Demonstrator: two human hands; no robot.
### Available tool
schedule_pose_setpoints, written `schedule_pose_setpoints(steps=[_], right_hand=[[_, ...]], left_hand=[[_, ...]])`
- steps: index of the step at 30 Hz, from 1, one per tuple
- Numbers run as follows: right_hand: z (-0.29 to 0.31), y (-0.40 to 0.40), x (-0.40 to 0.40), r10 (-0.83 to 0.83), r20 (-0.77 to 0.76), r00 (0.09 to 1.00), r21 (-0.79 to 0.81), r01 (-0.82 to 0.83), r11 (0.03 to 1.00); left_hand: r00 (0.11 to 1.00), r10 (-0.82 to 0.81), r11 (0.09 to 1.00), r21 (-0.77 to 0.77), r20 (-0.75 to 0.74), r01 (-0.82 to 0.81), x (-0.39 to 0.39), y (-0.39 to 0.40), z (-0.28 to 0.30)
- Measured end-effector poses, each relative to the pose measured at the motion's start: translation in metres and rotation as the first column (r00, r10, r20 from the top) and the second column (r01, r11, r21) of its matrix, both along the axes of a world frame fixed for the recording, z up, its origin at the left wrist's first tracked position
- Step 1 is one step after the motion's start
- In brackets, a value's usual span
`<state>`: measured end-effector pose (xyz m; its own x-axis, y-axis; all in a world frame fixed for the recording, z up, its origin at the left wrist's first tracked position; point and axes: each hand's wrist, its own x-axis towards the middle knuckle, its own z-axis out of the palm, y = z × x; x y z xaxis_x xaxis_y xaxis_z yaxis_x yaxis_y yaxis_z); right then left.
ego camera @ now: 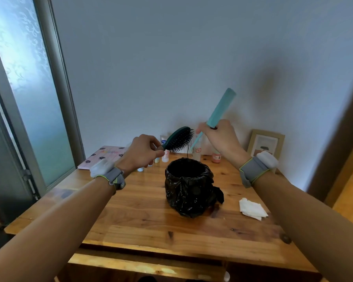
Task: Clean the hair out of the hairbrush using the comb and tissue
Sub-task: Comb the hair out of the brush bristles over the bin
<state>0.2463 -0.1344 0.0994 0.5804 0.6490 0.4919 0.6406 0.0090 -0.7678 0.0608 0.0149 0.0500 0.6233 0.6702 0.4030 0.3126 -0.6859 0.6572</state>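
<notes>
Very little here can be read. Behind the hairbrush point(179, 139) that I hold up, a white tube point(163, 141) by the wall carries a small dark blue logo with white letters, too small and half hidden for me to spell out. The clear bottle point(197, 152) and the little white bottle point(165, 155) each wear a pale label outlined in red, its writing illegible. The pink booklet point(105, 156) has a coloured line of lettering across it, blurred past reading.

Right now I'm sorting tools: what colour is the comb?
Teal comb, head view.
</notes>
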Motion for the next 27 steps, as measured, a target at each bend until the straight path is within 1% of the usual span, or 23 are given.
schedule_pose_setpoints(steps=[3,5,6,9,12,15,16,17,18,20,21,23,24,25,27], right_hand=[[0.004,0.004,-0.004,-0.031,-0.004,1.0,0.159,0.031,0.987],[0.003,0.008,-0.007,-0.03,0.021,0.999,0.183,0.026,0.983],[0.0,0.01,-0.008,-0.016,0.036,0.999,0.166,0.01,0.986],[-0.016,0.022,-0.009,0.049,0.094,0.994,0.02,-0.051,0.999],[-0.032,0.027,-0.008,0.078,0.13,0.988,-0.107,-0.064,0.992],[-0.04,0.025,-0.004,0.183,0.153,0.971,-0.303,-0.131,0.944],[-0.041,0.023,-0.003,0.202,0.152,0.968,-0.324,-0.144,0.935],[-0.041,0.021,-0.002,0.193,0.151,0.97,-0.304,-0.141,0.942],[-0.04,0.018,-0.001,0.161,0.146,0.976,-0.247,-0.122,0.961],[-0.035,0.013,0.002,0.071,0.098,0.993,-0.06,-0.065,0.996],[-0.032,0.011,0.003,0.037,0.047,0.998,0.048,-0.039,0.998],[-0.026,0.008,0.007,-0.001,-0.074,0.997,0.245,0.019,0.969],[-0.023,0.008,0.008,-0.017,-0.118,0.993,0.318,0.054,0.946],[-0.02,0.009,0.009,-0.03,-0.151,0.988,0.374,0.085,0.924],[-0.013,0.013,0.01,-0.06,-0.177,0.982,0.433,0.133,0.892]], left_hand=[[1.0,0.001,1.0,0.003,-0.003,-0.001,0.0,0.0,-0.001],[1.0,-0.006,1.0,0.001,-0.008,0.006,0.0,-0.001,-0.001],[1.0,-0.014,1.0,-0.003,-0.007,0.014,0.0,-0.002,-0.002],[0.999,-0.032,0.999,-0.009,0.022,0.033,-0.001,-0.004,-0.002],[0.999,-0.032,0.999,0.006,0.034,0.032,-0.003,-0.003,-0.001],[0.999,-0.021,1.0,0.018,0.028,0.021,-0.005,-0.002,-0.001],[1.0,-0.016,1.0,0.019,0.026,0.016,-0.005,-0.001,-0.001],[1.0,-0.012,1.0,0.019,0.024,0.011,-0.006,0.0,-0.001],[1.0,-0.007,1.0,0.017,0.022,0.007,-0.006,0.001,-0.002],[1.0,0.0,1.0,0.007,0.022,0.0,-0.007,0.003,-0.004],[1.0,0.001,1.0,0.001,0.023,-0.001,-0.007,0.004,-0.005],[1.0,-0.002,1.0,-0.005,0.025,0.002,-0.007,0.005,-0.006],[1.0,-0.004,1.0,-0.003,0.024,0.004,-0.007,0.005,-0.006],[1.0,-0.004,1.0,0.0,0.022,0.004,-0.007,0.004,-0.007],[1.0,-0.005,1.0,-0.006,0.023,0.006,-0.006,0.004,-0.007]])
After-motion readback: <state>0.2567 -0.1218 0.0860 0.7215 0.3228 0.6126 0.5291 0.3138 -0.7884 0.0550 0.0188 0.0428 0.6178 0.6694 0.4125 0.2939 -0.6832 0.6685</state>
